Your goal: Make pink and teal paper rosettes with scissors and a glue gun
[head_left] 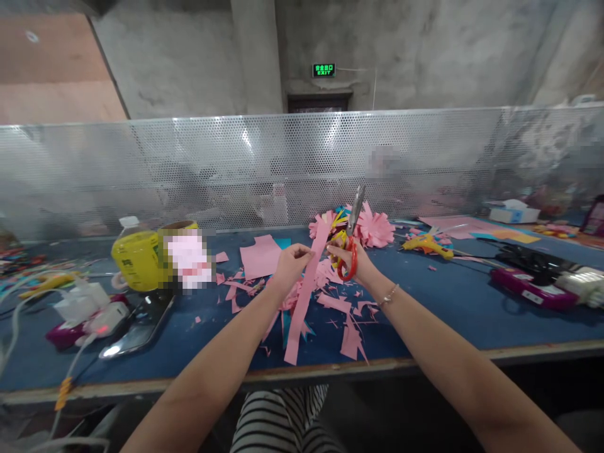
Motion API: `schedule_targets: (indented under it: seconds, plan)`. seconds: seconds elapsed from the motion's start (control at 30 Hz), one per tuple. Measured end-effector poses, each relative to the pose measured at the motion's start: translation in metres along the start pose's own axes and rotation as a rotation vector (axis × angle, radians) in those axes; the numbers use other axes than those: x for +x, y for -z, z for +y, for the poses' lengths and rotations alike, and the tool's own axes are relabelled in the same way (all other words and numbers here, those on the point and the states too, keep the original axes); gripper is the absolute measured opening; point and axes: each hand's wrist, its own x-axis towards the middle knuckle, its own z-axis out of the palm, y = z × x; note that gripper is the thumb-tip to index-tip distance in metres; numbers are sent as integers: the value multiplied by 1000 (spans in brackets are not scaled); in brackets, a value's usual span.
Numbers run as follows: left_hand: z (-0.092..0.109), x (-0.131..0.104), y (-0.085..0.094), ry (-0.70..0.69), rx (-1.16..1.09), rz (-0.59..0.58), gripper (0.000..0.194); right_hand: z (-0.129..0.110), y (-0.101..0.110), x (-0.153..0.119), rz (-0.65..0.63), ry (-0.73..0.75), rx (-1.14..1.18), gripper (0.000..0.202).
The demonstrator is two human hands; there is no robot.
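Observation:
A long strip of pink paper (304,302) hangs at a slant between my hands. My left hand (293,261) pinches its left edge in the upper half. Red-handled scissors (348,267) are in my right hand (353,255), with the grey blades pointing up, away from the strip. The fingertips of that hand are close to the strip's right edge; whether they touch it I cannot tell. Beneath and around the strip lie pink paper scraps (335,302) and some blue pieces. Behind my hands sits a fringed pink paper flower (375,226).
A pink sheet (259,257) lies left of my hands. Further left are a yellow-labelled bottle (136,258), a phone (139,324) and plugs in a power strip (66,333). To the right are a yellow glue gun (428,245) and a purple power strip (533,289). A perforated metal screen (212,163) stands behind.

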Motion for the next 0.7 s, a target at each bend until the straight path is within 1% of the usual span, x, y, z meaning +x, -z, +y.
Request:
schedule_targets:
  seconds: [0.1, 0.17, 0.27, 0.33, 0.4, 0.47, 0.53, 0.6, 0.7]
  plan:
    - [2, -2, -1, -29, 84, 4, 12, -3, -2, 0, 15, 6, -17, 29]
    - [4, -4, -2, -46, 117, -26, 13, -4, -4, -1, 16, -6, -11, 30]
    - [7, -7, -5, -76, 91, -95, 14, -3, -7, -2, 35, -32, 30, 28]
    - [10, -9, -7, -72, 16, -141, 17, -3, -8, -2, 46, -49, 74, 27]
    - [13, -11, -8, -4, -144, -206, 21, -3, -8, -1, 30, -68, 113, 25]
    - [17, -13, -9, 109, -352, -272, 25, -4, -8, 0, 2, -76, 142, 22]
    - [19, -14, -9, 211, -492, -315, 27, -6, -6, 0, -24, -75, 161, 20]
    - [20, -15, -9, 265, -540, -322, 30, -7, -6, -1, -54, -83, 163, 20]
    - [18, -14, -8, 334, -519, -325, 33, -6, -5, -3, -121, -118, 105, 17]
